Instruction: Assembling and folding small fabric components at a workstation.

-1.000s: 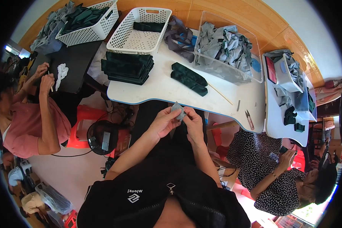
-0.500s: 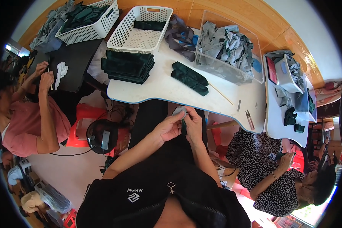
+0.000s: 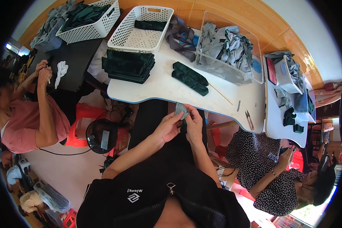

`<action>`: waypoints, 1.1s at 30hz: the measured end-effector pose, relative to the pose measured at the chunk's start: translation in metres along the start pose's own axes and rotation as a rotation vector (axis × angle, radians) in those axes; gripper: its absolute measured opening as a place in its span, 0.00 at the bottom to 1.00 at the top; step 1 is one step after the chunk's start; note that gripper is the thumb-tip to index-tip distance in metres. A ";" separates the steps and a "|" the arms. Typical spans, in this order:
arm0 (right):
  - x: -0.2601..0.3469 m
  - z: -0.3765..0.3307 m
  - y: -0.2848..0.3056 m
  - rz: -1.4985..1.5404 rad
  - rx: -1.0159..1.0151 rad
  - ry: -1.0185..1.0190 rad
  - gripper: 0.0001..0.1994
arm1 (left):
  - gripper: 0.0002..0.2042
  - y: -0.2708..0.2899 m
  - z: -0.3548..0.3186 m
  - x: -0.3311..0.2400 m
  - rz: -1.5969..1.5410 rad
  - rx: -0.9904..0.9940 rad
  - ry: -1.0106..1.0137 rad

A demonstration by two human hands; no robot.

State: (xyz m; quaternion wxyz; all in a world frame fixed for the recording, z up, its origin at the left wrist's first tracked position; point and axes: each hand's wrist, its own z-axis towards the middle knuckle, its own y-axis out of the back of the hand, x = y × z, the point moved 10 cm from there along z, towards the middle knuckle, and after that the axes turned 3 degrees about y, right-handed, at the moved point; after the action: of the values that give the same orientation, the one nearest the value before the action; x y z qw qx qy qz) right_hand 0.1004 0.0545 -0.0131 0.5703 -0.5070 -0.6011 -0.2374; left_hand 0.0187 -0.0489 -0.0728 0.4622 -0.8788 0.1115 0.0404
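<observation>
A small grey-green fabric piece [image 3: 181,108] is pinched between my two hands just off the table's near edge, above my lap. My left hand [image 3: 168,127] grips it from the left with thumb and fingers. My right hand [image 3: 194,124] closes on its right side, fingertips close to the left thumb. A bit of dark green cloth shows below the fingers; the rest is hidden. On the white table [image 3: 163,81] ahead lie flat dark green velvet strips [image 3: 190,78], with a thin wooden stick [image 3: 221,93] beside them.
A stack of folded green velvet pieces [image 3: 128,66] stands at the left, before a white perforated basket [image 3: 140,30]. A clear bin [image 3: 228,53] holds grey fabric. Small snips [image 3: 249,119] lie near the right edge. Co-workers sit left [image 3: 36,121] and right [image 3: 277,182].
The fabric piece between my fingers has turned and now sticks up higher, showing more of its grey-green face. My hands have barely shifted.
</observation>
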 end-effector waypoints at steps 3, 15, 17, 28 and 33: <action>-0.024 0.004 0.040 -0.125 -0.068 0.088 0.15 | 0.12 -0.009 0.005 0.014 0.023 -0.015 0.025; -0.029 0.010 0.018 -0.382 -0.223 0.255 0.13 | 0.09 0.023 0.037 -0.049 0.641 -0.209 -0.628; -0.049 0.006 0.040 -0.251 -0.197 0.162 0.13 | 0.12 -0.004 0.034 -0.061 0.738 -0.230 -0.732; -0.104 -0.098 -0.074 0.387 0.867 -0.734 0.30 | 0.07 0.038 0.035 -0.036 0.978 0.169 -0.285; -0.066 -0.077 -0.042 0.933 0.726 -0.718 0.30 | 0.13 0.002 0.001 -0.080 1.075 0.040 -0.540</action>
State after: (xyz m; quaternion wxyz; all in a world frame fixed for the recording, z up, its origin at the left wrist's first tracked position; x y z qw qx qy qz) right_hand 0.0866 -0.0501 -0.0433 0.5123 -0.5369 -0.5130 0.4314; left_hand -0.0596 -0.0367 -0.0613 0.4056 -0.6489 0.4198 0.4881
